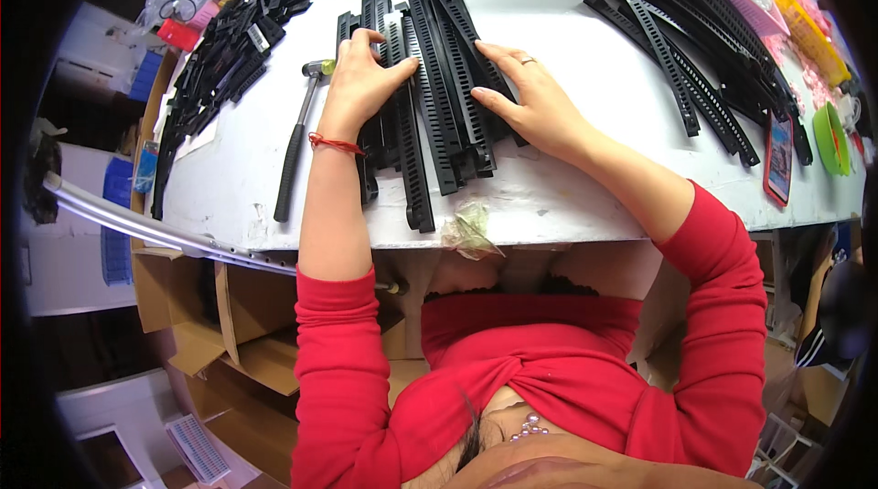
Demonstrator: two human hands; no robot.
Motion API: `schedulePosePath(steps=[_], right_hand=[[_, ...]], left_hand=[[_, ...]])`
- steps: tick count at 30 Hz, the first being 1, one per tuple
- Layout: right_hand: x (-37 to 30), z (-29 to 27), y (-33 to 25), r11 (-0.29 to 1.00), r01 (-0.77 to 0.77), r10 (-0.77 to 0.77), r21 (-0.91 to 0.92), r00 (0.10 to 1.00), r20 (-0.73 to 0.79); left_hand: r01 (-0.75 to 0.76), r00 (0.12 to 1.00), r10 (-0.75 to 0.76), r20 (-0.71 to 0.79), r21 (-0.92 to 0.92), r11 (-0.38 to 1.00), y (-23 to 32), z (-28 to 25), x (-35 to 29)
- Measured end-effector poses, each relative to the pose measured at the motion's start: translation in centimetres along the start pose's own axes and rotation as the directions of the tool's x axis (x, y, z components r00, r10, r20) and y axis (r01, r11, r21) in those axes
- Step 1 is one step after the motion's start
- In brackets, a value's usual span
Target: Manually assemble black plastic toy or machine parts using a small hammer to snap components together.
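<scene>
A loose bundle of long black slotted strips (444,96) lies on the white table in front of me, the strips side by side and slightly fanned. My left hand (364,77) curls over the strips on the bundle's left side, its thumb and fingers on either side of several of them. Against the right edge rests my right hand (526,96), fingers stretched and thumb apart, touching the outer strips without closing round them. A hammer (297,137) with a black grip lies just left of my left wrist.
At the left is a long heap of small black parts (229,50). More black slotted strips (677,59) are piled at the right, near a phone (778,158), a green bowl (830,139) and a yellow basket (805,22). Crumpled clear plastic (469,228) sits at the table's front edge.
</scene>
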State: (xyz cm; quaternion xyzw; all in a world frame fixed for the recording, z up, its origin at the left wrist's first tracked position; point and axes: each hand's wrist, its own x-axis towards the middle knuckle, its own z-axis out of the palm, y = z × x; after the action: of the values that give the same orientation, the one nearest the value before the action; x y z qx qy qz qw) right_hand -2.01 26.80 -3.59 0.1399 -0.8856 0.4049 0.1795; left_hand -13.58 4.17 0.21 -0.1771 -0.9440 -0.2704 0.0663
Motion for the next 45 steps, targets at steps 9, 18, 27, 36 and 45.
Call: schedulePosePath(steps=[9, 18, 27, 36, 45], right_hand=[[0.2, -0.2, -0.5, 0.999, -0.032, 0.030, 0.033, 0.999, 0.035], [1.0, -0.5, -2.8, 0.996, 0.074, -0.070, -0.051, 0.994, 0.079], [0.7, -1.9, -0.8, 0.994, -0.103, 0.104, -0.024, 0.994, 0.042], [0.8, -1.5, -0.4, 0.992, -0.105, 0.102, 0.073, 0.994, 0.048], [0.5, -1.1, 0.3, 0.989, -0.135, 0.135, 0.058, 0.991, 0.006]], left_hand=[[0.135, 0.990, -0.132, -0.059, 0.063, 0.989, 1.2, 1.1, 0.2], [-0.416, 0.860, 0.425, -0.281, 0.093, 0.904, 0.5, 1.7, -0.2], [-0.452, 0.885, 0.445, -0.137, -0.024, 0.892, 0.5, 1.3, -0.2], [-0.416, 0.908, 0.405, -0.102, -0.128, 0.900, 0.3, 1.1, 0.2], [-0.518, 0.841, 0.533, -0.095, 0.146, 0.843, 1.6, 1.7, -0.7]])
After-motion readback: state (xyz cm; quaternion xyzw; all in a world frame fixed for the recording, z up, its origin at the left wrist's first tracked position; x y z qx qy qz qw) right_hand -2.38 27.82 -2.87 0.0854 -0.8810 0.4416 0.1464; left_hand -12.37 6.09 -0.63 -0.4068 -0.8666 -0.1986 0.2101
